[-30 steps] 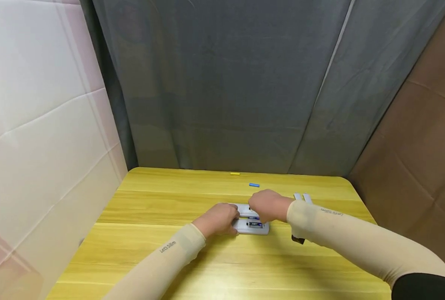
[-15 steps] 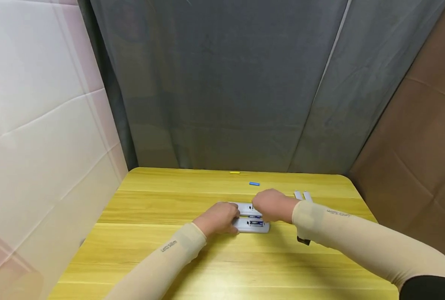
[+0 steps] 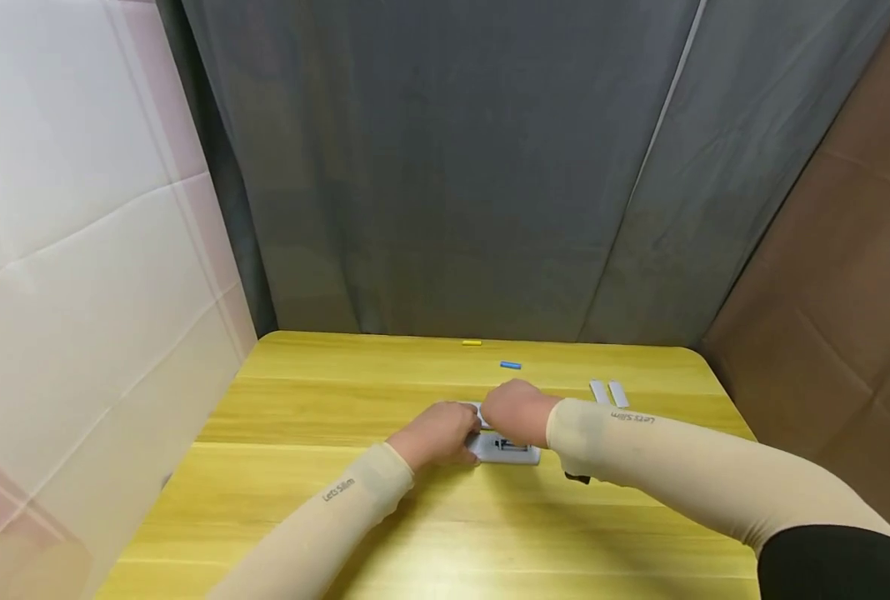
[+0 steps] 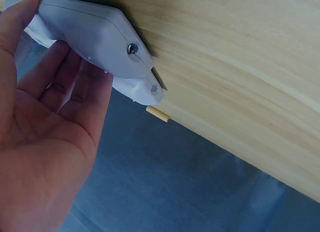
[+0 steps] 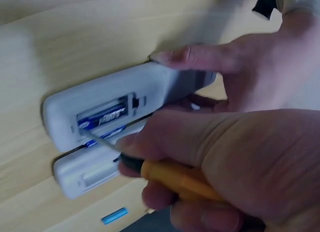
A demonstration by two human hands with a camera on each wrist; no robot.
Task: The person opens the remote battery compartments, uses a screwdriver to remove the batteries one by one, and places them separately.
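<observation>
Two white remotes lie side by side on the yellow table (image 3: 325, 517). The nearer remote (image 3: 508, 450) (image 5: 115, 104) has its battery bay uncovered, and two blue batteries (image 5: 102, 117) show inside. My left hand (image 3: 433, 433) (image 4: 45, 142) grips the left end of that remote (image 4: 95, 34) between thumb and fingers. My right hand (image 3: 516, 412) (image 5: 225, 157) is curled round a yellow-handled screwdriver (image 5: 172, 178), with its thin shaft reaching towards the battery bay. The farther remote (image 5: 82, 174) (image 4: 140, 89) is mostly hidden under my right hand in the head view.
Two white battery covers (image 3: 608, 392) lie to the right of the remotes. A small blue piece (image 3: 510, 365) (image 5: 114, 215) and a small yellow piece (image 3: 472, 342) (image 4: 158, 113) lie near the far table edge. A grey curtain hangs behind, with a white wall on the left.
My right hand has shifted left and nearer, now covering more of the remotes. The left hand stays on the remote's end.
</observation>
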